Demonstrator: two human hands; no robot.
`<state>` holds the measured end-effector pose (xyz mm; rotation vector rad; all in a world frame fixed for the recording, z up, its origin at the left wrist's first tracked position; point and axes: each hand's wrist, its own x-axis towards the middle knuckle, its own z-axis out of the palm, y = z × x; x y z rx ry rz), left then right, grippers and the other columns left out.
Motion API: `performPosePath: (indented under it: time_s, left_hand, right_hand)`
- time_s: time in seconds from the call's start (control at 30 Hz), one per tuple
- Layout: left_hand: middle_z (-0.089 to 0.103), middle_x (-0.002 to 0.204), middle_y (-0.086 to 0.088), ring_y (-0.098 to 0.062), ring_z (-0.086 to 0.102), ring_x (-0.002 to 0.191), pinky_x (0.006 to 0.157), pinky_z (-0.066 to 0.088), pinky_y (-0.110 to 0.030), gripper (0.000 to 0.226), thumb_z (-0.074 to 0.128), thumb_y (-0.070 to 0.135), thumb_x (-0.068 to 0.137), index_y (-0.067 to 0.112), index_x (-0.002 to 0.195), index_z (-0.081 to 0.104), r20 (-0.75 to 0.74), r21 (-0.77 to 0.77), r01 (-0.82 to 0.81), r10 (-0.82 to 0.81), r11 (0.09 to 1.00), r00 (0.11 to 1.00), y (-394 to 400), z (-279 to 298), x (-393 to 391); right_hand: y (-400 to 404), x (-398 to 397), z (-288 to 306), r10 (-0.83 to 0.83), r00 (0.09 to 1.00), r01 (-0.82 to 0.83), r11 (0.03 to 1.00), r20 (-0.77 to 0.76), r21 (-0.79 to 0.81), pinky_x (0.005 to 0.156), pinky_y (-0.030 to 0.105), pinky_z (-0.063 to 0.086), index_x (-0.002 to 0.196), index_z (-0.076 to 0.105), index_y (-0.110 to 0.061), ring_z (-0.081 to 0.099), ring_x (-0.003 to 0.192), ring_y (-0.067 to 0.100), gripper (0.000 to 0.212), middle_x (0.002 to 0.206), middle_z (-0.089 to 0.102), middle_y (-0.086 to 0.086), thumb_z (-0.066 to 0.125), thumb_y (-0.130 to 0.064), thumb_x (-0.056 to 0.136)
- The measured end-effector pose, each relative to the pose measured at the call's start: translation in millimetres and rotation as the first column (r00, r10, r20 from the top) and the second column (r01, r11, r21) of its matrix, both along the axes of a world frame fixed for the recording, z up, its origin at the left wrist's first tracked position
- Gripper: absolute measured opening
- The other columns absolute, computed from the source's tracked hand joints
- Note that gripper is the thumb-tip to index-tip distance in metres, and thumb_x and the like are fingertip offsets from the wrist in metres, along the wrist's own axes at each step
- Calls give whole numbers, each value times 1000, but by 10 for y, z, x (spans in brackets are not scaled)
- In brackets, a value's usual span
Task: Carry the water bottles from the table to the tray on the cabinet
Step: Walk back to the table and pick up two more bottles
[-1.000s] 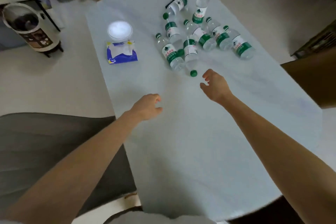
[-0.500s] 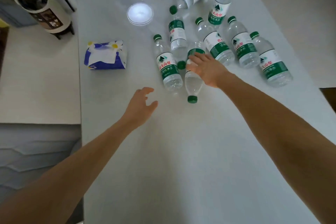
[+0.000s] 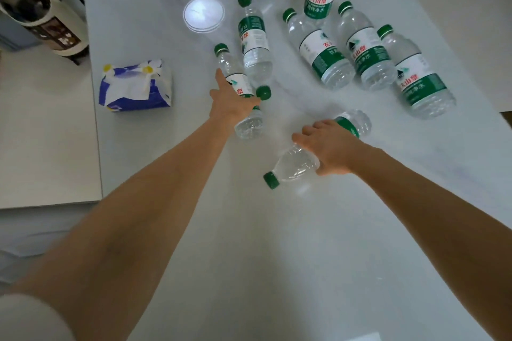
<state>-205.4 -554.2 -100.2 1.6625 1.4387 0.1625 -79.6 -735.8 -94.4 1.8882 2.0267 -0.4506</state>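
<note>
Both hands were on bottles lying on the pale table: the right hand gripped one water bottle around its middle, cap toward the person, while the left hand lay over a second bottle, index finger stretched along it, its grasp not yet clearly closed. Six more full bottles lay or stood beyond, well apart from a tissue pack and a round lid. Filled, smooth and slightly squashy, each probably handled best clasped around the labelled waist.
</note>
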Motion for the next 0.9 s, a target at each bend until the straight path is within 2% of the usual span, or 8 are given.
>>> performPosePath:
  time_s: [0.1, 0.23, 0.4, 0.5, 0.57, 0.67, 0.77, 0.9]
  left_hand:
    - [35, 138, -16, -33, 50, 118, 94, 44, -35, 112, 78, 19, 73, 27, 152, -1, -70, -21, 100, -101, 995, 992, -59, 25, -206]
    - [37, 132, -14, -39, 53, 112, 95, 48, -51, 111, 75, 16, 73, 32, 151, -2, -260, 8, 270, -259, 963, 930, -459, 30, -804]
    - [38, 133, -12, -35, 48, 113, 82, 43, -44, 99, 68, 31, 81, 30, 152, -1, -431, 161, 377, -279, 912, 858, -922, -40, -1402]
    - [47, 123, -12, -35, 53, 105, 76, 43, -42, 87, 60, 51, 83, 26, 151, 11, -436, 338, 375, -209, 863, 875, -996, -79, -1549]
    - [51, 119, -13, -36, 56, 104, 80, 45, -45, 85, 61, 53, 81, 24, 149, 17, -423, 314, 369, -219, 875, 879, -978, -56, -1569]
    - [57, 111, -3, -31, 59, 101, 85, 47, -40, 79, 72, 49, 73, 24, 137, 33, -271, 114, 275, -237, 955, 933, -965, 33, -1657]
    - [62, 107, -3, -27, 64, 98, 79, 53, -35, 64, 78, 36, 61, 22, 117, 51, 38, -147, 195, -191, 970, 981, -1126, 149, -1842]
    - [66, 98, -4, -17, 66, 81, 62, 50, -24, 44, 77, 15, 74, 17, 113, 55, 240, -246, 377, -321, 893, 916, -1521, 379, -2029]
  right_hand:
    - [-108, -40, -14, -52, 998, 52, 999, -18, -6, 101, 34, 32, 135, 37, -22, 49, 108, 21, 79, 118, 53, 1, 77, -32, 68]
    - [-273, -156, 15, -80, 996, 80, 997, -37, -11, 98, 33, 33, 134, 36, -22, 50, 108, 21, 77, 118, 52, 1, 76, -29, 69]
    - [-668, -416, -16, -96, 994, 98, 995, -57, 36, 86, 31, 39, 128, 39, -23, 55, 99, 21, 66, 112, 53, -2, 70, -36, 71]
    - [-1036, -684, -69, -317, 943, 327, 939, -105, 106, 77, 31, 42, 126, 41, -21, 58, 99, 23, 64, 110, 57, -1, 65, -47, 74]
    - [-1275, -929, -93, -500, 858, 512, 850, -122, 120, 75, 32, 44, 127, 40, -19, 59, 100, 25, 66, 111, 58, 1, 64, -49, 74]
    - [-1547, -1284, -59, -740, 650, 757, 652, -171, 55, 74, 32, 47, 125, 39, -19, 62, 94, 26, 67, 105, 61, 2, 67, -48, 72]
    - [-1829, -1656, 69, -919, 235, 951, 284, -318, -118, 68, 29, 43, 110, 43, -21, 57, 82, 24, 60, 90, 59, -1, 73, -49, 68]
    - [-2258, -2295, 281, -753, -300, 952, -193, -586, -239, 72, 30, 47, 101, 52, -15, 61, 85, 23, 48, 95, 64, 4, 80, -39, 70]
